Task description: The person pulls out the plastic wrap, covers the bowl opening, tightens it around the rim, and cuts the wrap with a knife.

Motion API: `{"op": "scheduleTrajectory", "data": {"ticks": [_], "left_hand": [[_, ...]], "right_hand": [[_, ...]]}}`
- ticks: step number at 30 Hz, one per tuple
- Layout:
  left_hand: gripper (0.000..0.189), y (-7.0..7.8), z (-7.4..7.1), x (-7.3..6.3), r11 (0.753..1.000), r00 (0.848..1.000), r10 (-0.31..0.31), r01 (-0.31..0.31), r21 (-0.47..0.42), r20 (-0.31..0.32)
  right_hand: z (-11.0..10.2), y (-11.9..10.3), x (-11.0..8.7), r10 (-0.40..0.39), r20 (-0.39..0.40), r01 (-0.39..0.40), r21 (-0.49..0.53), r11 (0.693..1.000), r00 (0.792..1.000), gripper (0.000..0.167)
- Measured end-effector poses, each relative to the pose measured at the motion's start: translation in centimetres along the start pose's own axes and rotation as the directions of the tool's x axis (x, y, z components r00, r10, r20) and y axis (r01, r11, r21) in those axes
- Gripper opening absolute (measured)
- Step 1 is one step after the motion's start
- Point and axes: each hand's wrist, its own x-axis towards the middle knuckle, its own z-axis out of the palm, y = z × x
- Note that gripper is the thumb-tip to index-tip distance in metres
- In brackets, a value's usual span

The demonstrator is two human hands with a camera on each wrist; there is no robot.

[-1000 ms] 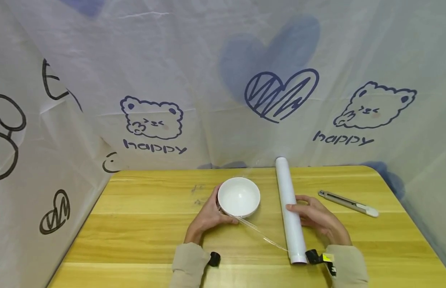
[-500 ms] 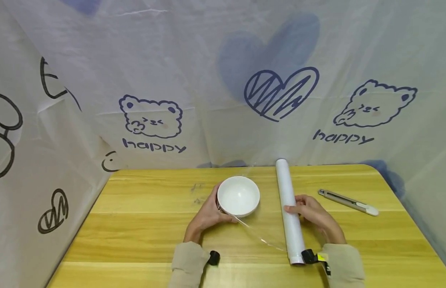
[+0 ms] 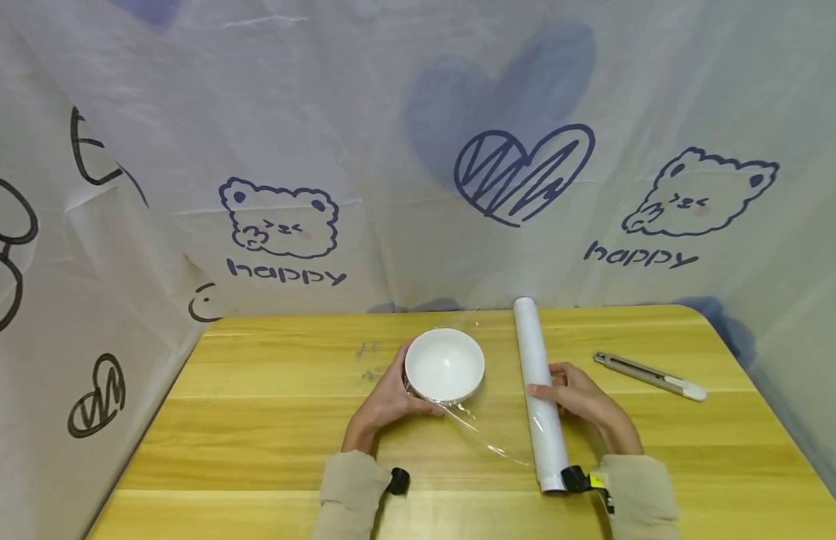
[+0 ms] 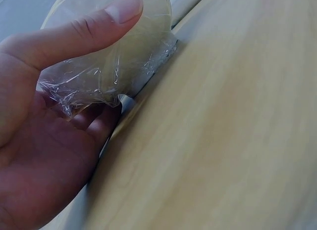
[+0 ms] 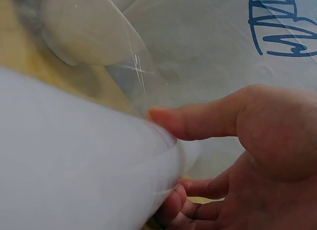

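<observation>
In the head view my left hand (image 3: 389, 401) grips a white bowl (image 3: 445, 365) from its left side, thumb along the near side. Crumpled cling film (image 4: 111, 84) covers the bowl's lower side in the left wrist view. A clear film sheet (image 3: 485, 439) stretches from the bowl to a long white cling film roll (image 3: 541, 405), which lies nearly front to back on the table. My right hand (image 3: 587, 397) holds this roll from the right, thumb on top and fingers curled beneath its far side in the right wrist view (image 5: 267, 141).
A box cutter (image 3: 651, 375) lies on the wooden table (image 3: 256, 420) to the right of the right hand, its blade end pointing back left. Behind the table hangs a printed cloth (image 3: 404, 187), which also runs along both sides.
The roll and right hand have shifted very slightly left toward the bowl. The film between them catches the light differently and looks a little slacker. My left hand keeps its grip on the bowl.
</observation>
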Motion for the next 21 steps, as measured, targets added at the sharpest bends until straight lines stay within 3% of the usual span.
{"op": "scheduleTrajectory", "data": {"ticks": [9,21], "left_hand": [[0.128,0.0,-0.1,0.0,1.000,1.000,-0.002,0.002,-0.026,0.004],[0.130,0.2,0.0,-0.1,0.999,1.000,-0.012,0.013,-0.045,0.011]], "right_hand": [[-0.2,0.3,-0.1,-0.040,0.022,0.040,-0.012,0.999,0.999,0.085],[-1.6,0.8,-0.3,-0.082,0.042,0.084,-0.059,0.995,0.996,0.084]]}}
